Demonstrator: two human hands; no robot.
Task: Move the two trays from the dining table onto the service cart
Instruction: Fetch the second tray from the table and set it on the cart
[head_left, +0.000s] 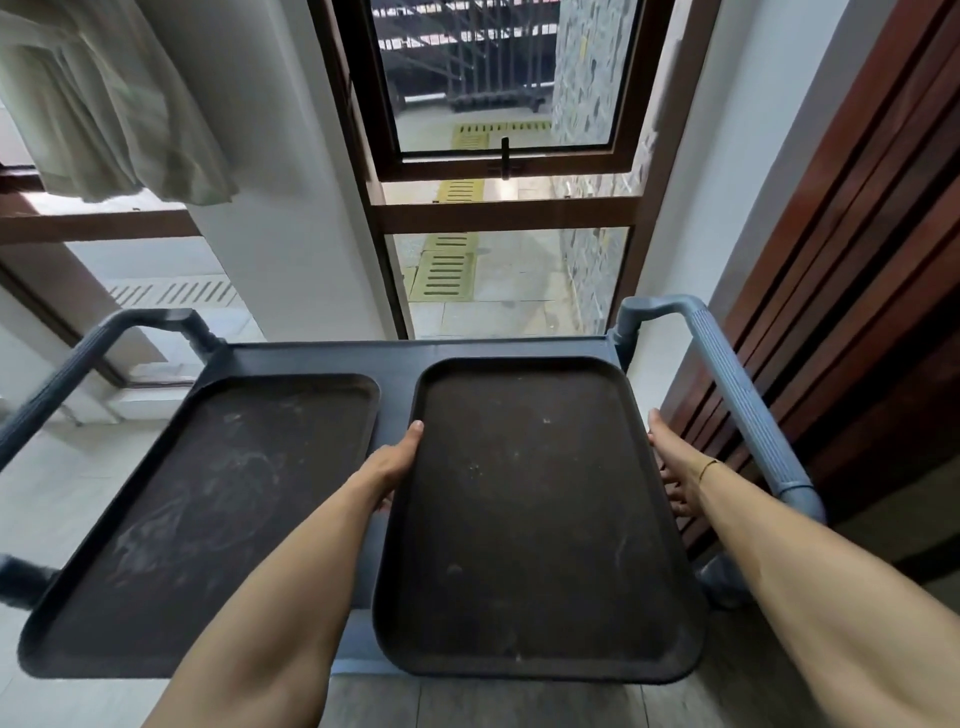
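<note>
Two dark brown rectangular trays are over the top shelf of a grey-blue service cart (395, 353). The left tray (208, 519) lies on the shelf, its near end jutting past the front edge. I hold the right tray (535, 519) by both long sides: my left hand (392, 462) grips its left rim with the thumb on top, and my right hand (675, 467) clasps its right rim with the fingers underneath. Whether the right tray rests on the shelf or hovers just above it cannot be told.
The cart's ribbed handles rise on the left (62, 379) and right (737, 395). A tall window with a brown frame (504, 215) stands right behind the cart. A wooden slatted wall (857, 286) runs close on the right; a pale curtain (104, 104) hangs upper left.
</note>
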